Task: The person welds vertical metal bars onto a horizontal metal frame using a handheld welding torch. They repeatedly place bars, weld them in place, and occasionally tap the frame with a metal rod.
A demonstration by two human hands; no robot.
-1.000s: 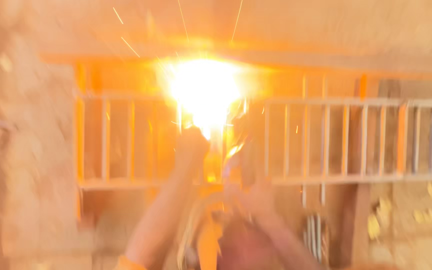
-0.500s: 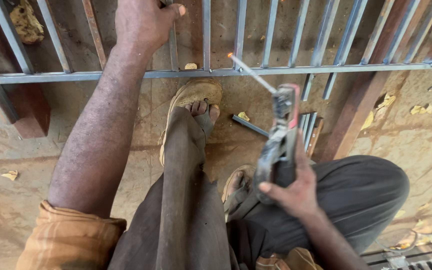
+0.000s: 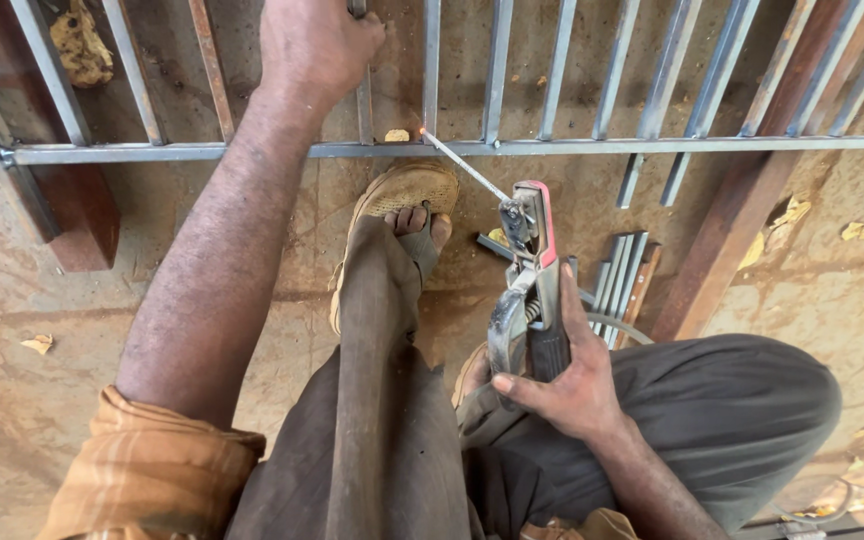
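1. The right hand (image 3: pixel 567 385) is wrapped around the electrode holder (image 3: pixel 530 290), angling its welding rod (image 3: pixel 464 165) so the tip meets the horizontal rail (image 3: pixel 602 146).
2. A sandalled foot (image 3: pixel 402 205) rests just before that rail, seemingly for balance.
3. The left hand (image 3: pixel 314 45) is closed on an upright bar (image 3: pixel 362 100), likely steadying it.

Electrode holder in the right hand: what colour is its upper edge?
Pinkish red on the electrode holder, clearest in the head view.

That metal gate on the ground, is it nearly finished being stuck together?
Partly. Many upright bars already sit along the long rail. Now the left hand steadies one bar while the right hand holds the welding clamp, its rod tip glowing at the rail. Loose bars lie unattached, so more seems left.
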